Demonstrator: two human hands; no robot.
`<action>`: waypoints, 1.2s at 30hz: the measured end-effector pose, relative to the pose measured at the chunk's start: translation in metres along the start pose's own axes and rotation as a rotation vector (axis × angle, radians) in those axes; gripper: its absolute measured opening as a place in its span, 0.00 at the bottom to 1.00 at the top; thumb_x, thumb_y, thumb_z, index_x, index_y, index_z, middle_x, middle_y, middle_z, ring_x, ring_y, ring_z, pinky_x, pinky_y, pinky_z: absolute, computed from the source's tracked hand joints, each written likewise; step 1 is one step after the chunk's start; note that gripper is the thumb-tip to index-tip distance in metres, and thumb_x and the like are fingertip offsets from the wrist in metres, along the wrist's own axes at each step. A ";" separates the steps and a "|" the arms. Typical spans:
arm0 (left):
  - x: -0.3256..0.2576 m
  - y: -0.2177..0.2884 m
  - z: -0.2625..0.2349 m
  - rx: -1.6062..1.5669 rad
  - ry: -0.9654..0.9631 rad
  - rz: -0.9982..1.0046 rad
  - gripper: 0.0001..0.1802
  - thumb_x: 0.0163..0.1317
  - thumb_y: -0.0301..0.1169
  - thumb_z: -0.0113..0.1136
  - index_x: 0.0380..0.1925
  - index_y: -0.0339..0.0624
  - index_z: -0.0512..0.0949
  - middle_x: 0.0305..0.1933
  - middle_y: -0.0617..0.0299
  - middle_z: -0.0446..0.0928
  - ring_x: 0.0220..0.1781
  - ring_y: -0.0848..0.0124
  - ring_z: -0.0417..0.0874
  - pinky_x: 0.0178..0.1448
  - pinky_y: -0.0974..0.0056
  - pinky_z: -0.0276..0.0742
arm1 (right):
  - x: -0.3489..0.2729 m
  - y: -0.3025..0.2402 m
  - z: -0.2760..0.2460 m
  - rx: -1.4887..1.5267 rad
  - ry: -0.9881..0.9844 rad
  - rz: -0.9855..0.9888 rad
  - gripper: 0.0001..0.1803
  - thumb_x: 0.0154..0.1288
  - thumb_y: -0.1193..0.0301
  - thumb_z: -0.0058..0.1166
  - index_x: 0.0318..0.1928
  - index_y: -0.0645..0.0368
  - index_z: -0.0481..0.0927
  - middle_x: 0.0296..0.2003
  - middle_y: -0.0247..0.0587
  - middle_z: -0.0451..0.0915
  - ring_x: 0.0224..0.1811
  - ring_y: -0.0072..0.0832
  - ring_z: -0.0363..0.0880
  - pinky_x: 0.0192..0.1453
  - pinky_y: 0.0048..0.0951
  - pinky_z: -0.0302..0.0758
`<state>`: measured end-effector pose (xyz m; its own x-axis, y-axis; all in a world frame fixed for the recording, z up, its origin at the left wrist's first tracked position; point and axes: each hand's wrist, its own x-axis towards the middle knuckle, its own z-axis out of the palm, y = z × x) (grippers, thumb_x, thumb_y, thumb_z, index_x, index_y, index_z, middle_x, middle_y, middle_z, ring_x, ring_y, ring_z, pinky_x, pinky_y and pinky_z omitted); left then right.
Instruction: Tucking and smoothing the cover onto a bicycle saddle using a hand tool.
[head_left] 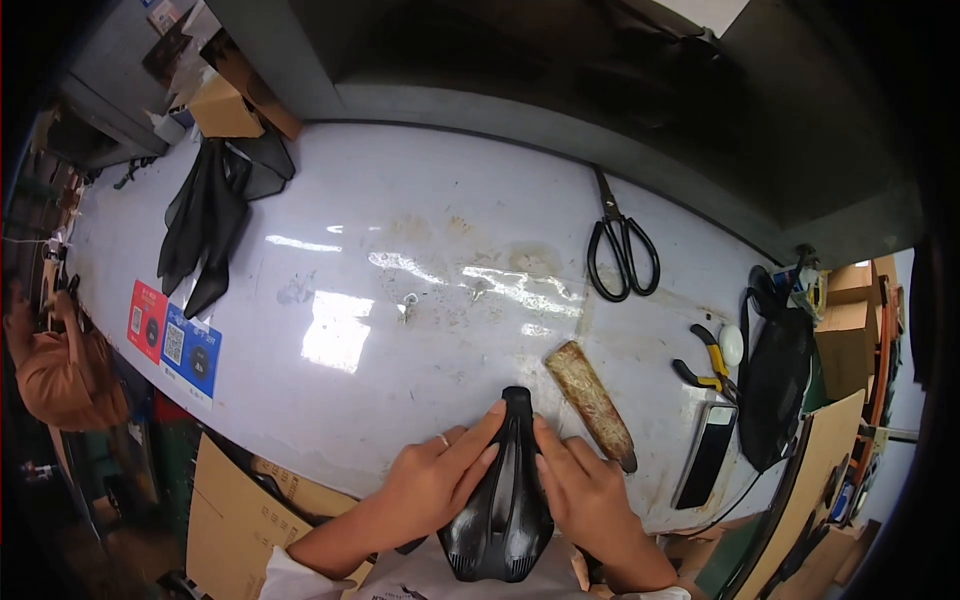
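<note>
A black bicycle saddle (pixel 497 515) is held at the table's near edge, its narrow nose pointing away from me and its wide end toward my body. My left hand (pixel 440 470) grips its left side, with thumb and forefinger along the nose. On the opposite side my right hand (pixel 580 490) presses its fingers against the saddle near the nose. Whitish sheen or scuffing shows on the saddle's top. Just right of it lies a worn brown stick-like tool (pixel 590 405) with a dark rounded tip.
Large black-handled scissors (pixel 622 262) lie at the far right. Yellow-black pliers (pixel 715 365), a phone (pixel 707 455) and a black bag (pixel 778 385) are at the right. Black pieces (pixel 205 225) lie far left, beyond red and blue cards (pixel 190 350). Another person (pixel 70 375) is at left.
</note>
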<state>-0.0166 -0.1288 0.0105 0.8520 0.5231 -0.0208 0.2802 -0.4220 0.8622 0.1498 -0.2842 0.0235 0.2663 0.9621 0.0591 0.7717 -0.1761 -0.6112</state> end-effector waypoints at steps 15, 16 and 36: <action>0.022 -0.013 -0.006 0.162 -0.196 0.016 0.33 0.69 0.24 0.68 0.74 0.38 0.74 0.27 0.60 0.75 0.20 0.67 0.75 0.25 0.61 0.76 | 0.008 0.016 -0.003 0.156 -0.128 0.133 0.29 0.68 0.77 0.66 0.70 0.64 0.80 0.31 0.41 0.76 0.23 0.35 0.75 0.28 0.36 0.74; 0.020 -0.014 -0.007 0.160 -0.218 0.013 0.34 0.68 0.24 0.68 0.75 0.38 0.74 0.27 0.60 0.75 0.20 0.67 0.75 0.25 0.60 0.76 | 0.009 0.014 -0.003 0.187 -0.133 0.155 0.29 0.69 0.77 0.66 0.70 0.65 0.79 0.32 0.43 0.77 0.23 0.36 0.76 0.27 0.37 0.74; 0.005 0.003 0.021 0.223 -0.163 0.004 0.36 0.65 0.25 0.69 0.73 0.23 0.71 0.23 0.62 0.74 0.16 0.70 0.73 0.18 0.62 0.72 | -0.009 0.004 0.010 0.232 -0.152 0.164 0.37 0.71 0.75 0.62 0.75 0.79 0.65 0.45 0.62 0.86 0.30 0.47 0.87 0.31 0.38 0.84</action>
<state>-0.0022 -0.1436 0.0026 0.9081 0.4026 -0.1149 0.3520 -0.5856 0.7302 0.1445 -0.2911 0.0125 0.2734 0.9480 -0.1631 0.5688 -0.2961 -0.7673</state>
